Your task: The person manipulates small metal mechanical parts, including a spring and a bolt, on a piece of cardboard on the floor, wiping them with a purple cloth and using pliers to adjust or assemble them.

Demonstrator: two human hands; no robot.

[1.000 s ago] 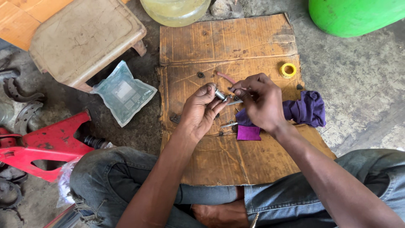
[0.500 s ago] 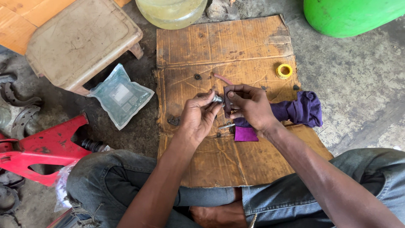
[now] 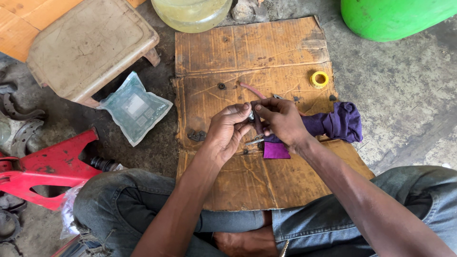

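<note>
Both the left hand [image 3: 228, 131] and right hand [image 3: 281, 121] pinch a small metal part [image 3: 251, 115], mostly hidden.

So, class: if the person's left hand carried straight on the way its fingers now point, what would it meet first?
The left hand points up and right, at the small metal part pinched between both hands. Straight on, it would probably meet the fingers of the right hand first, though depth is hard to judge.

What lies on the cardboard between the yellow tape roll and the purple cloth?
In the head view, only a small dark bit lies on the cardboard between the yellow tape roll and the purple cloth.
</note>
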